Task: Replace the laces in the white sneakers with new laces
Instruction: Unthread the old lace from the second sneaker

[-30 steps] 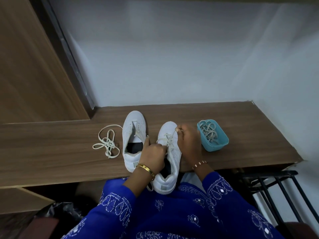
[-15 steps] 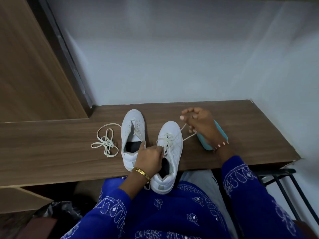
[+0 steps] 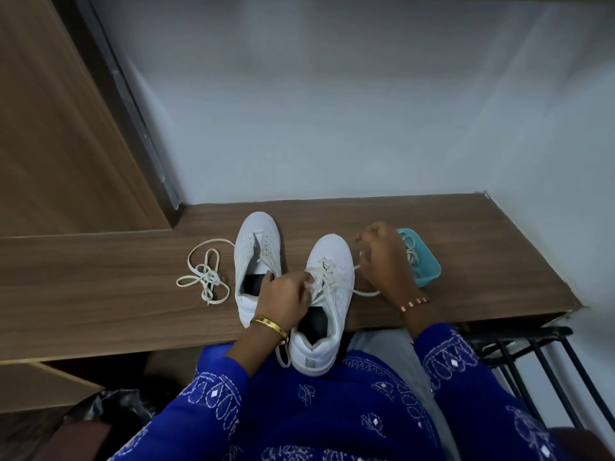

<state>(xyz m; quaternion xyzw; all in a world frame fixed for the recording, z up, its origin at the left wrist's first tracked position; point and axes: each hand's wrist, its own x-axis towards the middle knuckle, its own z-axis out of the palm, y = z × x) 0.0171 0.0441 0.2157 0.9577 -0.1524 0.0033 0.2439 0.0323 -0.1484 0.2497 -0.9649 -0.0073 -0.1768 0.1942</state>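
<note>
The right hand (image 3: pixel 382 261) has come down beside the right sneaker (image 3: pixel 327 294), its grip pinching the lace (image 3: pixel 364 292). The left hand (image 3: pixel 288 296) holds the crossed laces. The sneaker's toe points away on the worktop (image 3: pixel 466 261), its heel toward the person.

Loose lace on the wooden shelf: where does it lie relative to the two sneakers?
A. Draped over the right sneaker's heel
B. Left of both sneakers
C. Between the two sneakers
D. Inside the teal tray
B: the loose lace lies in a tangle on the wooden shelf, apart from and to the left of the left sneaker and the right sneaker.
</note>
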